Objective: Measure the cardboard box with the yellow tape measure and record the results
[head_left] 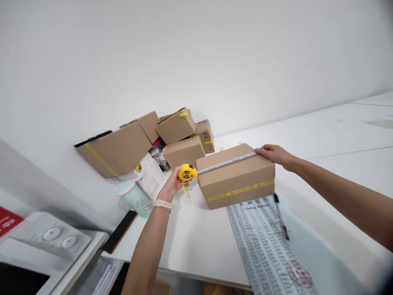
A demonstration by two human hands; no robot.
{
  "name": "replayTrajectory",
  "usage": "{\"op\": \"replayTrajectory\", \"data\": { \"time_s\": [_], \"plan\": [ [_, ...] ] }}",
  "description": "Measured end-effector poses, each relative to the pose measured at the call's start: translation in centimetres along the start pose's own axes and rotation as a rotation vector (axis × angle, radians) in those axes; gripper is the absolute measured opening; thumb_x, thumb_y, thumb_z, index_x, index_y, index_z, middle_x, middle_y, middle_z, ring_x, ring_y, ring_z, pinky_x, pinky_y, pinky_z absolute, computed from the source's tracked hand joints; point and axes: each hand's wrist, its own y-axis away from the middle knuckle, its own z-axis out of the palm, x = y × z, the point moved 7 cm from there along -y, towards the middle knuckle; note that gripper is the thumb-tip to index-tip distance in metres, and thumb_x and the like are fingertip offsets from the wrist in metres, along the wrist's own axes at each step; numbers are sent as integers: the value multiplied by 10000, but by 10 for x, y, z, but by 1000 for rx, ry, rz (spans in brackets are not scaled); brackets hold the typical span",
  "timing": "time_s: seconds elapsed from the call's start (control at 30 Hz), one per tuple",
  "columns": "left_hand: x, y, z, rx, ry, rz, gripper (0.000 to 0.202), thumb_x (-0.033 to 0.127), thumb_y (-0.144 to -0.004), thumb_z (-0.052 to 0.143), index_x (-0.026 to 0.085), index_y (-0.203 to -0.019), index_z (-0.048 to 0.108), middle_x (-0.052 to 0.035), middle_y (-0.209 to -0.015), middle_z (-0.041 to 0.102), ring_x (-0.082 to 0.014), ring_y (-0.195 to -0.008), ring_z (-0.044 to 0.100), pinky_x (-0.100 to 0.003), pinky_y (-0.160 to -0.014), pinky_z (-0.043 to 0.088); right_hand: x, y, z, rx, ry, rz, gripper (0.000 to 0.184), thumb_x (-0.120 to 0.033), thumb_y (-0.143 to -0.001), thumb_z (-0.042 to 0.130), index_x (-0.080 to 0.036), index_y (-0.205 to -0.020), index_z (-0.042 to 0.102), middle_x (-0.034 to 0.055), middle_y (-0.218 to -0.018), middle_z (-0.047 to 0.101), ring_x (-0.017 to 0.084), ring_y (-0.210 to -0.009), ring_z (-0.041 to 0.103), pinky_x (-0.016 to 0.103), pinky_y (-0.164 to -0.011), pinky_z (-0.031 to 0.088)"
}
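A brown cardboard box (236, 180) with a yellow tape band lies on the white table (196, 241). My left hand (173, 184) grips a yellow tape measure case (187, 172) at the box's left end. Its white blade (227, 163) runs along the box's top edge. My right hand (274, 154) pinches the blade's tip down at the box's far right corner.
A pile of cardboard boxes (147, 141) leans against the wall behind. A mint cup (136, 198) and a black phone (120, 230) lie left of my arm. A printed sheet (264, 250) with a pen (281, 216) lies in front of the box. A white device (52, 237) sits lower left.
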Motion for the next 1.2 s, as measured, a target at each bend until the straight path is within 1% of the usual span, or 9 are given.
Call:
{"op": "replayTrajectory", "data": {
  "time_s": [0.23, 0.53, 0.7, 0.8, 0.87, 0.97, 1.03, 1.13, 1.2],
  "plan": [
    [-5, -8, 4, -43, 8, -3, 394, 461, -853, 602, 149, -1091, 645, -75, -825, 723, -181, -596, 667, -286, -545, 548, 11, 1, 6, -32, 19, 55, 329, -506, -798, 682, -212, -679, 595, 93, -802, 682, 233, -734, 602, 323, -572, 430],
    [-9, -8, 4, -82, -8, -5, 434, 490, -851, 598, 138, -1100, 638, -83, -807, 720, -173, -570, 652, -294, -553, 556, 12, -6, 6, -28, 101, -3, 360, -527, -790, 688, -210, -644, 600, 98, -764, 684, 241, -711, 600, 348, -592, 421],
    [9, 7, 12, -92, -35, 59, 442, 469, -809, 656, 130, -1091, 640, -78, -826, 720, -155, -598, 648, -255, -551, 536, 6, -6, 1, 14, 147, -2, 356, -512, -768, 688, -213, -612, 572, 76, -714, 651, 228, -688, 580, 347, -585, 423],
    [20, 42, 35, -187, -71, 97, 448, 410, -758, 734, 96, -1068, 657, -107, -884, 727, -154, -630, 653, -238, -566, 533, -17, -3, -8, 34, 99, -75, 371, -563, -750, 665, -208, -659, 603, 77, -764, 651, 238, -755, 584, 352, -625, 465],
    [13, 76, 61, -308, -107, 67, 530, 361, -693, 804, 84, -1117, 646, -149, -973, 722, -192, -649, 679, -249, -523, 531, -43, 5, -11, -10, 58, -185, 412, -620, -755, 639, -210, -722, 641, 91, -889, 678, 262, -869, 597, 373, -714, 493],
    [-30, 135, 113, -622, -86, -106, 704, 283, -675, 835, 201, -1301, 525, -120, -1084, 676, -198, -653, 702, -234, -441, 535, -82, 28, -4, -178, 96, -328, 439, -665, -789, 607, -230, -763, 657, 76, -979, 689, 276, -976, 592, 400, -857, 473],
    [-62, 167, 144, -753, 25, -183, 743, 197, -590, 887, 220, -1239, 527, -96, -1097, 647, -175, -693, 706, -236, -505, 583, -98, 44, 8, -315, 139, -379, 438, -675, -796, 609, -240, -767, 653, 56, -947, 689, 272, -968, 597, 404, -883, 463],
    [-88, 181, 170, -697, 278, -133, 650, 280, -576, 894, 208, -1106, 523, -69, -1034, 631, -155, -612, 692, -237, -471, 577, -102, 56, 24, -427, 115, -402, 458, -691, -812, 585, -239, -791, 654, 59, -971, 702, 272, -975, 612, 396, -891, 474],
    [-90, 176, 179, -614, 368, -64, 570, 390, -627, 850, 183, -1053, 532, -75, -1007, 624, -157, -568, 680, -246, -431, 561, -93, 48, 28, -372, 71, -388, 476, -691, -847, 531, -237, -853, 674, 76, -1083, 706, 278, -1033, 614, 391, -922, 475]
  ]
}}
